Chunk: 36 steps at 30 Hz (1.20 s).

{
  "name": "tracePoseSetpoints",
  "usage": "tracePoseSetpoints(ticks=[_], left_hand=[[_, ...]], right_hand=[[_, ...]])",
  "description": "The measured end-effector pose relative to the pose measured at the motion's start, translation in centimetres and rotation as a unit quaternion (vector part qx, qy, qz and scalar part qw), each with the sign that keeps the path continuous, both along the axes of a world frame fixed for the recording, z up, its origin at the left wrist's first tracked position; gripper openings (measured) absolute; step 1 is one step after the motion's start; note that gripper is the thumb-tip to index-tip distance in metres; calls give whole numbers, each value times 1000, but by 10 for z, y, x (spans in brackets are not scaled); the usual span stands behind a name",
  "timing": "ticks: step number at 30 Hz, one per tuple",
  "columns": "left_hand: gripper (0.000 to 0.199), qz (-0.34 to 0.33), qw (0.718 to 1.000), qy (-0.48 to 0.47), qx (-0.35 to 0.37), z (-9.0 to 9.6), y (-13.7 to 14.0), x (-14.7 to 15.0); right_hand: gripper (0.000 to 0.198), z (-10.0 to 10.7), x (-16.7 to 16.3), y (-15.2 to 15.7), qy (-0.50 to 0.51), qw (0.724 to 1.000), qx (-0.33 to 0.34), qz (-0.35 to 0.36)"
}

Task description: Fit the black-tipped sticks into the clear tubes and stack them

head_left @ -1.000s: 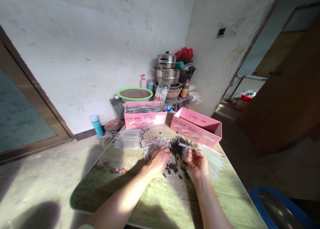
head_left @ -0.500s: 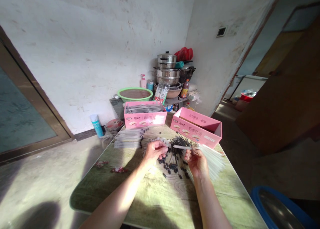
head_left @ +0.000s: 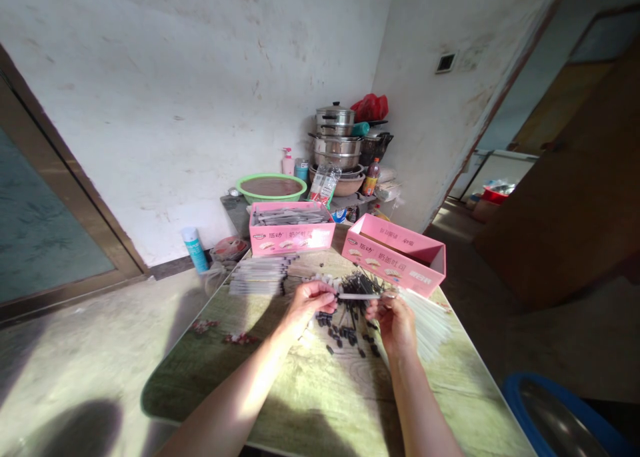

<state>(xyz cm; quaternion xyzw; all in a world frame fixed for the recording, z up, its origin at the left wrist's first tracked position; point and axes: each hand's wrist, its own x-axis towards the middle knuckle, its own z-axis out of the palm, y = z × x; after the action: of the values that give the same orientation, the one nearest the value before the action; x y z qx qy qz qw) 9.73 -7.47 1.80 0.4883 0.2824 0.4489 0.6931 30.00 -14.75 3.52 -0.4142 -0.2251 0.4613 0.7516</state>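
Observation:
Between my hands lies a thin whitish tube [head_left: 359,296], nearly level above the table. My right hand [head_left: 396,320] pinches its right end. At the left end, my left hand [head_left: 311,302] is closed on a small black cap [head_left: 338,297], which meets the tube's tip; how far it sits on the tube I cannot tell. Loose black caps [head_left: 349,337] are scattered below my hands. Behind them is a heap of thin black pieces [head_left: 361,284] with small white pieces beside it. Clear tubes [head_left: 425,324] fan out right of my right hand.
Rows of tubes with dark ends [head_left: 257,275] lie at the table's left. A pink box [head_left: 293,238] full of tubes and a second pink box [head_left: 395,260] stand at the back edge. Beyond are a green basin [head_left: 271,197] and stacked steel pots [head_left: 336,147].
The tube's left end has come over to my left fingers and now meets the black cap there. My right hand has shifted slightly left.

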Motion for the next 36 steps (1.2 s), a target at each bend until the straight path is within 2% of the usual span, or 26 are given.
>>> tracePoseSetpoints(ticks=[19,30,36], left_hand=[[47,6,1000,6,-9,1,-1,2],[27,20,999,25,20,-1,-1,4],[27,26,998,26,52,-2,2,3]], right_hand=[[22,6,-8,-1,-27,999,1,-18],[20,5,-8,-1,-40,999,-3,-11],[19,3,-7,-1,-54,998,-28,-3]])
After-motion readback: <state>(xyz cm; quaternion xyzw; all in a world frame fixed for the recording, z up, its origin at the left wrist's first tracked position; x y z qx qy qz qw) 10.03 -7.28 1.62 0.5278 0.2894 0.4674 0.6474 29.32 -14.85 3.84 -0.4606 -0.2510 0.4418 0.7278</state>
